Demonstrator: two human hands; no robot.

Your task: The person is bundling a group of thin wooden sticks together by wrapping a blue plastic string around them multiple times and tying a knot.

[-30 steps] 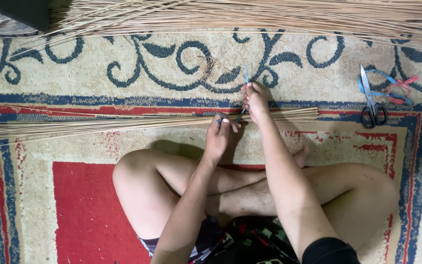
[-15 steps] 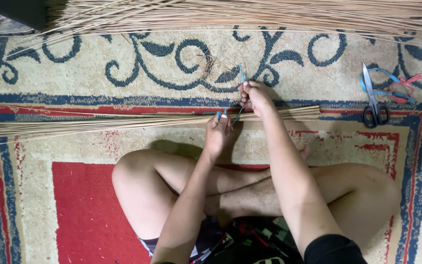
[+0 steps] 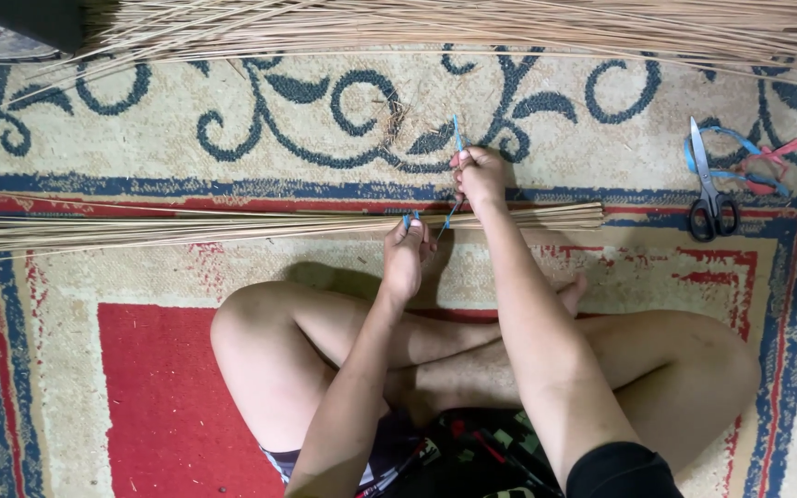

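Observation:
A long bundle of thin straw-coloured sticks (image 3: 232, 226) lies across the carpet in front of my crossed legs. A blue string (image 3: 456, 138) goes around the bundle near its right end. My left hand (image 3: 408, 258) pinches one end of the string at the near side of the bundle. My right hand (image 3: 478, 175) grips the other end and holds it stretched away from me, over the far side of the bundle.
Black-handled scissors (image 3: 710, 198) lie on the patterned carpet (image 3: 140, 369) at the right, beside blue and red string scraps (image 3: 758, 166). A large loose heap of the same sticks (image 3: 472, 23) spreads along the far edge.
My right hand has drawn the blue string further from me, so it stands tighter. My left hand has stayed at the bundle, shifting slightly along it.

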